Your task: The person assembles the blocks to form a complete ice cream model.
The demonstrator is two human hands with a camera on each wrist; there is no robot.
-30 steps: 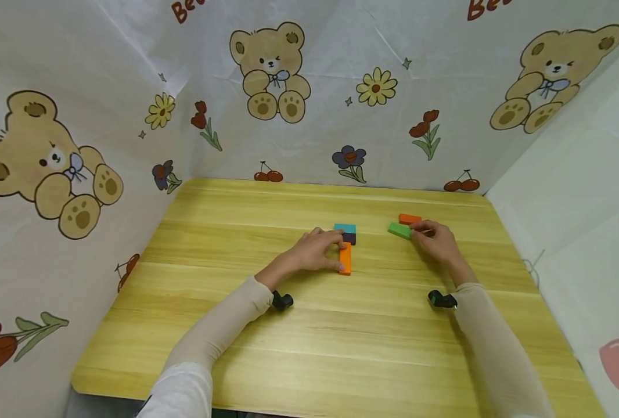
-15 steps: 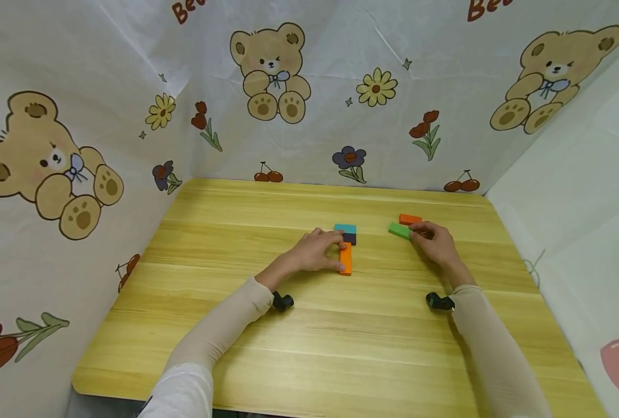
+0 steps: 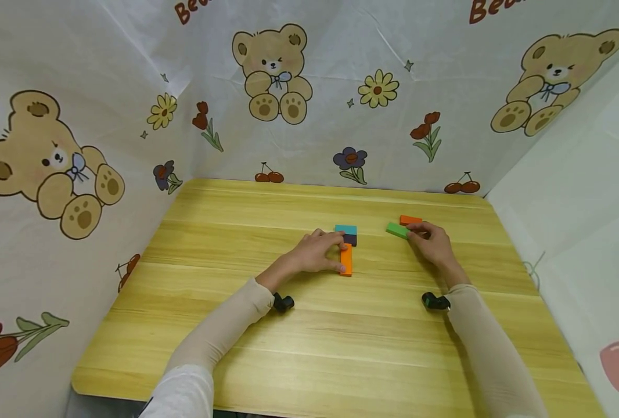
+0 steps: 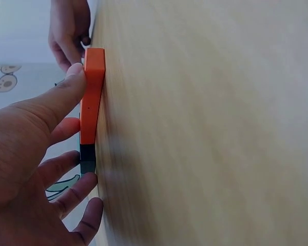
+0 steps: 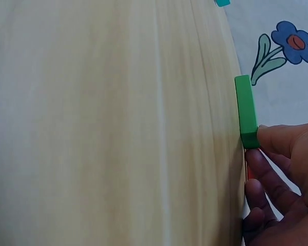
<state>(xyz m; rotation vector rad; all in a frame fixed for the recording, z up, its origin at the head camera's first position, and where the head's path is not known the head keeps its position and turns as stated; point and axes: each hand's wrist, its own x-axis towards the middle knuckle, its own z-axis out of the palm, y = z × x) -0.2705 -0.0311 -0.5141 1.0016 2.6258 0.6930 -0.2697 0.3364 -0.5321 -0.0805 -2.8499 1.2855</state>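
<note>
The left hand (image 3: 317, 251) has its thumb and a finger at an orange block (image 3: 346, 260), thumb on the near end. Directly behind that block lie a dark block (image 3: 350, 239) and a blue one (image 3: 345, 229), touching in a row. In the left wrist view the thumb presses the orange block (image 4: 92, 97) and the other fingers spread along the row. The right hand (image 3: 432, 242) pinches the right end of a green block (image 3: 397, 230), seen also as a green block (image 5: 246, 110) in the right wrist view. A red-orange block (image 3: 410, 220) lies just behind it.
The wooden table (image 3: 309, 337) meets a patterned cloth wall (image 3: 309, 139) at its back edge and more cloth at both sides. A black wrist camera (image 3: 283, 303) sits by the left wrist, another black camera (image 3: 435, 301) by the right.
The right hand and the green block have shifted slightly left, and the block is a little farther from the red-orange one's right end. The left hand and its row look still.
</note>
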